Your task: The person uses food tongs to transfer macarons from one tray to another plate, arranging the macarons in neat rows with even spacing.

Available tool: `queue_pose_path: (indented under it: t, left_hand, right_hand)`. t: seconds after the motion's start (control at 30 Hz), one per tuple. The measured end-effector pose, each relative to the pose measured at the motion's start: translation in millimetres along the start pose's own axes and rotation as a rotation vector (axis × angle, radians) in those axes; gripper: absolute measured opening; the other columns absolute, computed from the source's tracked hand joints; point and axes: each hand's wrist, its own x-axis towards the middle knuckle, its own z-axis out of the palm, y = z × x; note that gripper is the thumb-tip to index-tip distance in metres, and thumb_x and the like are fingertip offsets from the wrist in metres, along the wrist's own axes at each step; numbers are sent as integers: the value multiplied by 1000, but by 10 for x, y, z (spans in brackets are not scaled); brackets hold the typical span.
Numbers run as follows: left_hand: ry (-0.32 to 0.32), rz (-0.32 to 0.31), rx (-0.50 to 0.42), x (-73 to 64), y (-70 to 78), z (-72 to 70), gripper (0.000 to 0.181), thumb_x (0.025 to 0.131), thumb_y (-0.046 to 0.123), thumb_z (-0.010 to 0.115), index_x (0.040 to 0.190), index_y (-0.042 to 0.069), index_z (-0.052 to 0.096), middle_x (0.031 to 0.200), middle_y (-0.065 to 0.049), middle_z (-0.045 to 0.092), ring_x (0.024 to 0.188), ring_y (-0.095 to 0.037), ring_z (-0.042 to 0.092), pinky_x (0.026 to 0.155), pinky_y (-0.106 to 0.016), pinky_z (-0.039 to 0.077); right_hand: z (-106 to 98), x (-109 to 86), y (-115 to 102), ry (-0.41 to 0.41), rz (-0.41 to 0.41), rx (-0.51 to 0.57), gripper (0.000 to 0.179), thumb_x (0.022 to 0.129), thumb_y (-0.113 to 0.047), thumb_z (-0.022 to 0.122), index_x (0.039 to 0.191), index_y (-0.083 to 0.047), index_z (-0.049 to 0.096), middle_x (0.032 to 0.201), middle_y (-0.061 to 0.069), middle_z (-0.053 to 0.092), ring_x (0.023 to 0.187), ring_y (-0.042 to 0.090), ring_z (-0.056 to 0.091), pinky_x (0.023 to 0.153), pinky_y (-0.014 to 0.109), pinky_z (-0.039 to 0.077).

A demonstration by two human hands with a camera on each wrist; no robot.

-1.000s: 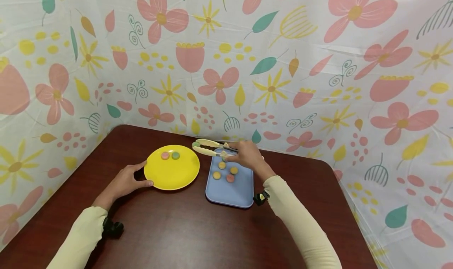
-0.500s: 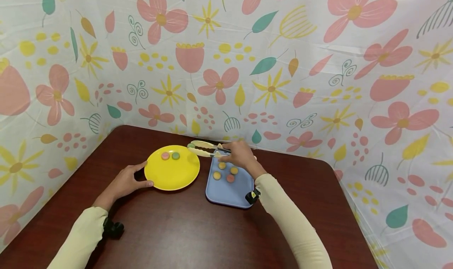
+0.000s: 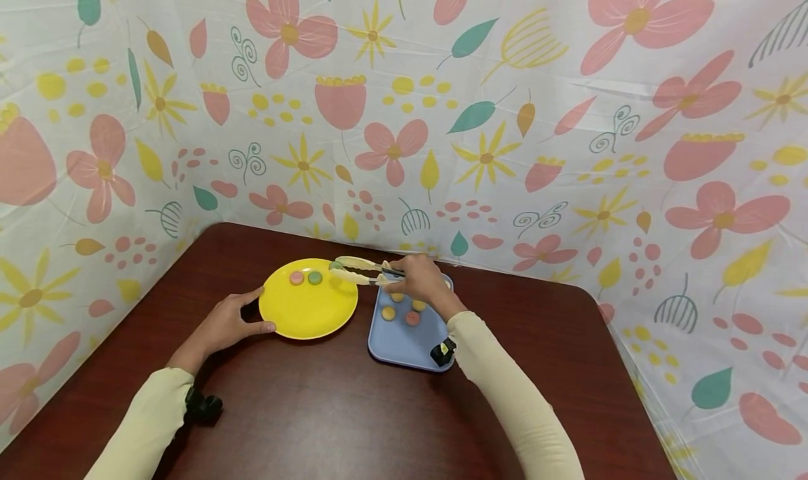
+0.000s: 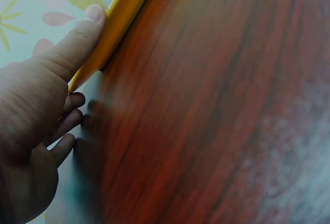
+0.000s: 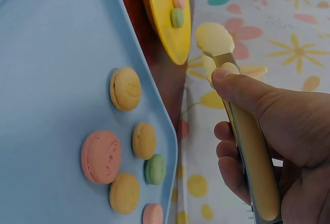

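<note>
My left hand (image 3: 221, 323) holds the rim of a round yellow plate (image 3: 309, 308), its thumb (image 4: 85, 35) over the edge in the left wrist view. On the plate lie a pink macaron (image 3: 296, 278) and a green macaron (image 3: 314, 278). My right hand (image 3: 419, 280) grips tongs with cream tips (image 3: 353, 277). A green macaron (image 3: 337, 264) sits between the tips, over the plate's far right edge. Below the right hand is a blue tray (image 3: 410, 350) bearing several macarons, among them a pink one (image 5: 101, 157), a green one (image 5: 155, 169) and a yellow one (image 5: 125, 89).
Plate and tray stand on a dark wooden table (image 3: 303, 403), a narrow gap between them. A floral cloth (image 3: 404, 115) hangs close behind the table's far edge and along its left side. Dark wrist cameras (image 3: 203, 406) are strapped at both sleeves.
My right hand has carried the tongs and the green macaron leftward, from above the gap between tray and plate to over the plate's edge. My left hand stays on the plate.
</note>
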Motion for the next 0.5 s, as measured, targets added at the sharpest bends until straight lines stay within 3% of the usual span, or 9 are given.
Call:
queue_pose_path:
  t: [0.23,0.5]
  left_hand:
    - [1,10,4,0,-19,5,111,78,63,80,156,-3,36,153,-28,46,140,-47,42,110,-65,38]
    - [10,20,-1,-6,-3,5,109,79,62,80,156,-2,37,152,-28,47,140,-47,43,110,-65,39]
  right_hand:
    - [64,25,-15,-21,20,-10,60,85,-39,85,136,-13,67,130,8,70,47,10,43,53,26,37]
    - [127,50,-21,-24,11,-52,59,85,-43,84,135,-15,69,127,6,72,67,13,61,64,31,49]
